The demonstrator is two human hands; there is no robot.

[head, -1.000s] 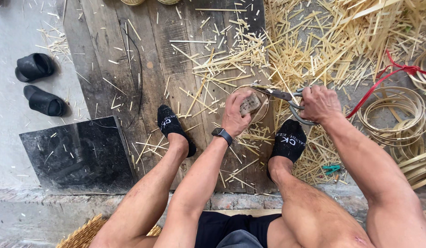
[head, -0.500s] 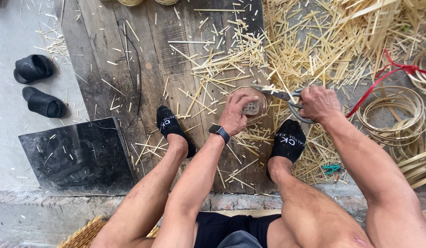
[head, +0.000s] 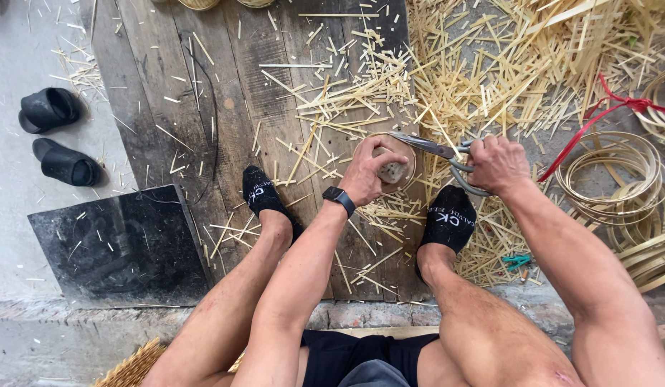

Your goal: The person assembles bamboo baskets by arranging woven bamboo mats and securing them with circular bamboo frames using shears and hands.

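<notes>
Left hand (head: 369, 172): forearm extended forward between the knees, wrist straight, fingers curled closed, thumb spread to the right. Right hand (head: 499, 163): forearm angled in from the right, fist clenched, knuckles up. Hands near, not touching.

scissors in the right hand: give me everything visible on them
The large grey metal scissors have long, dull blades and big looped handles. The right hand grips the handles; its fingers hide part of the loops. The blades lie roughly level, pointing left, with tips at the rim of the small round bamboo hoop that the left hand holds above the wooden boards.
</notes>
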